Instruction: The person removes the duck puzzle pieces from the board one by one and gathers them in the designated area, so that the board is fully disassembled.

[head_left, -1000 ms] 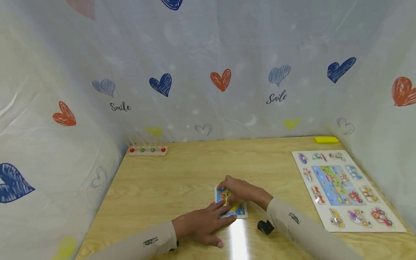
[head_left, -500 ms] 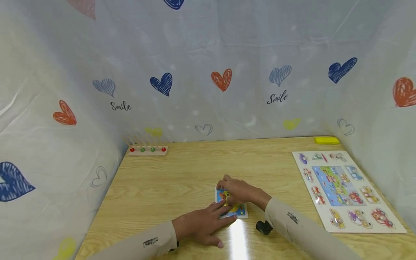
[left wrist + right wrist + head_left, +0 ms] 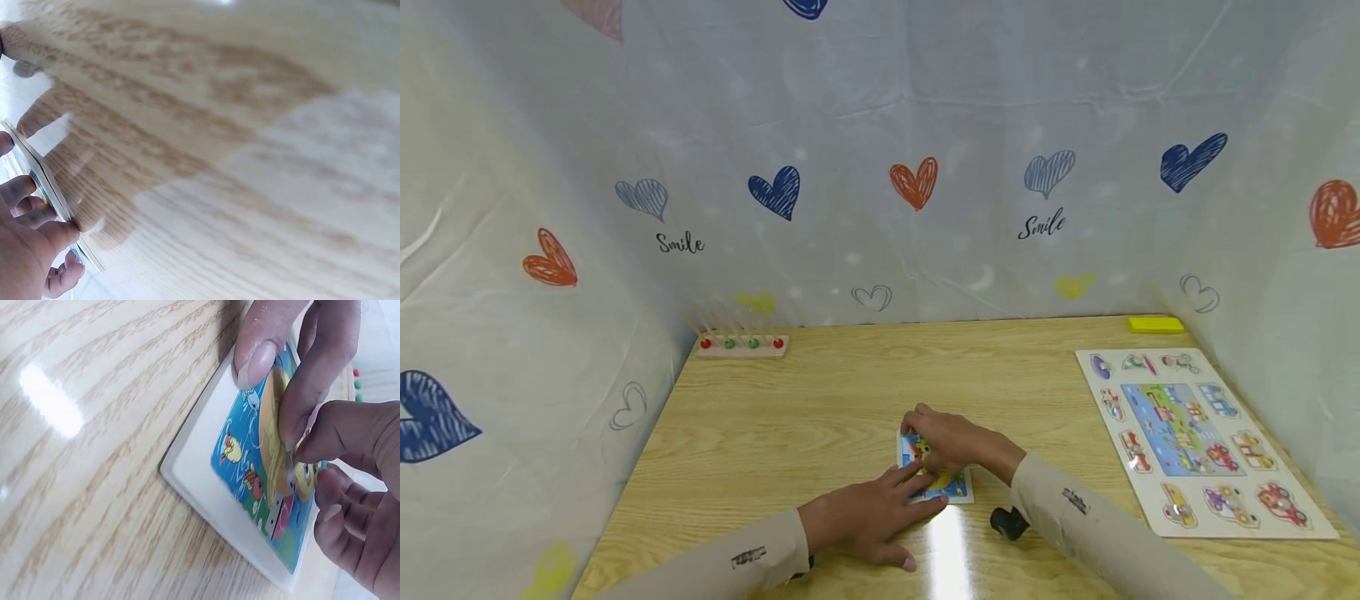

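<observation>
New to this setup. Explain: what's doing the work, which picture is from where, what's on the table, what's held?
No robot here: the grips are a person's two bare hands. The wide picture comes from a head-worn camera looking forward and down; the two close-ups come from a camera on each wrist.

On the wood-patterned table lies a small picture board. The left hand rests on it, fingers spread. The right hand curls over its far side; whether it pinches anything is hidden.

Farther off are a bead rack at far left, a yellow block at far right, and a large picture board nearer than the block.
</observation>
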### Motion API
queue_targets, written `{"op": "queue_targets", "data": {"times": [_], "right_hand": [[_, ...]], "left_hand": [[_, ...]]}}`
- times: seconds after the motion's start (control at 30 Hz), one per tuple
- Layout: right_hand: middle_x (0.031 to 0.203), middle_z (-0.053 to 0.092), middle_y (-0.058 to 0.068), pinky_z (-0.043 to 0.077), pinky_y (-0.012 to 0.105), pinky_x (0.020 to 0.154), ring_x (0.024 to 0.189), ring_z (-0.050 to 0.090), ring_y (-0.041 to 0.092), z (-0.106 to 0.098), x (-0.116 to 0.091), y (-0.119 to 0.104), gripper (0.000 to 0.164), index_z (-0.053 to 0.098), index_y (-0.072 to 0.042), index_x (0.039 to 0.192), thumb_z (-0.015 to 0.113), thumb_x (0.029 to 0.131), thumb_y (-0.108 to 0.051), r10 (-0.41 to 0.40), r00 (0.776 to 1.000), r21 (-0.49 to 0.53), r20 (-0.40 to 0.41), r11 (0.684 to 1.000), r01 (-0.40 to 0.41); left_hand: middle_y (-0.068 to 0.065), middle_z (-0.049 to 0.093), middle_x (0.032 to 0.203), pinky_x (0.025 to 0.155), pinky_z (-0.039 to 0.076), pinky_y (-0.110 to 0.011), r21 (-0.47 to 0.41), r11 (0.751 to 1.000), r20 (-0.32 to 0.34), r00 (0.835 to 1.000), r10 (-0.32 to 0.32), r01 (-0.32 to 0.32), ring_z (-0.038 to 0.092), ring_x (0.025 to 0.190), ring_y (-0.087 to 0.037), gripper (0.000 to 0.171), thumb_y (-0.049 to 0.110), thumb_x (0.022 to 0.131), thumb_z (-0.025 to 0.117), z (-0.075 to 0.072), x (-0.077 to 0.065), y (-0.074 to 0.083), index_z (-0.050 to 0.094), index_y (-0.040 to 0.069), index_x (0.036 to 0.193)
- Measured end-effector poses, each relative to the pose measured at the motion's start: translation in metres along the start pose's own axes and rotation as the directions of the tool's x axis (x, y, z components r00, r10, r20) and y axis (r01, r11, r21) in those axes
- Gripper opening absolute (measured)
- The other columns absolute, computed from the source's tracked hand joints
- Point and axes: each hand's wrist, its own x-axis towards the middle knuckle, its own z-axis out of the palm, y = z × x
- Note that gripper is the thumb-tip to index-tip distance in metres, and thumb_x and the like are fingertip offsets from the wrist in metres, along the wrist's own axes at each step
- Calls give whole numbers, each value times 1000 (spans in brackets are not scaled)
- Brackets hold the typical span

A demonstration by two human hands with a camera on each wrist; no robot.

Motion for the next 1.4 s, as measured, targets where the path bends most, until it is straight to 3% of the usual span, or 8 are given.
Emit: {"op": "queue_targets", "data": {"times": [0.2, 0.47, 0.7, 0.8, 0.93, 1.17, 1.4], "right_hand": [[113, 52, -4, 51, 34, 86, 94, 56, 11, -1, -1, 2, 46, 57, -15, 126, 80, 87, -18, 14, 1000, 23, 1, 1000, -14], [114, 55, 0, 52, 36, 88, 101, 59, 16, -4, -1, 9, 45, 59, -14, 132, 75, 90, -20, -28, 1000, 41, -1, 999, 28], [110, 59, 0, 49, 30, 80, 93, 57, 11, -3, 2, 19, 26, 65, -14, 125, 63, 101, -24, -99, 995, 104, -21, 990, 101], [107, 63, 1, 52, 26, 68, 76, 61, 12, -3, 4, 23, 22, 64, -12, 121, 63, 101, -22, -122, 993, 203, -3, 972, 120], [95, 66, 0, 48, 22, 51, 51, 56, 10, -3, 5, 28, 21, 61, -11, 120, 62, 101, -18, -143, 989, 318, 22, 939, 129], [90, 65, -4, 52, 24, 67, 62, 60, 9, -4, 1, 30, 24, 62, -11, 123, 63, 100, -18, -141, 990, 303, -15, 943, 139], [88, 63, -5, 49, 26, 69, 75, 56, 8, -7, -3, 31, 8, 66, -13, 100, 65, 99, -21, -106, 994, 288, -38, 951, 112]], "left_hand": [[-8, 15, 169, 118, 35, -48, 6, 1000, -8, 1000, 1, -1, 13, 155, -35, 82, 69, 98, 38, -1, 0, 0, 12, 26, 163], [-9, 13, 169, 117, 36, -48, 18, 1000, -9, 1000, -11, 11, 13, 155, -37, 83, 69, 97, 38, -1, -1, 1, 12, 27, 163], [-11, 10, 169, 115, 38, -50, 26, 1000, -16, 1000, -1, 1, 14, 154, -38, 83, 68, 98, 39, -1, -1, 1, 13, 24, 163], [-11, 10, 169, 115, 37, -50, 27, 1000, -17, 1000, 1, 0, 15, 154, -38, 83, 68, 98, 39, -1, -1, 1, 13, 24, 163], [-11, 10, 170, 116, 37, -50, 27, 1000, -21, 1000, 4, -4, 16, 154, -38, 83, 68, 98, 39, 0, 0, 1, 13, 24, 163], [-10, 12, 169, 117, 36, -49, 38, 999, -25, 1000, 2, -1, 18, 154, -38, 83, 69, 98, 38, 2, 0, 1, 13, 25, 163], [-10, 12, 169, 118, 35, -44, 74, 997, -25, 1000, -6, 8, 18, 154, -36, 83, 70, 98, 36, 1, 0, 2, 14, 25, 163]]}}
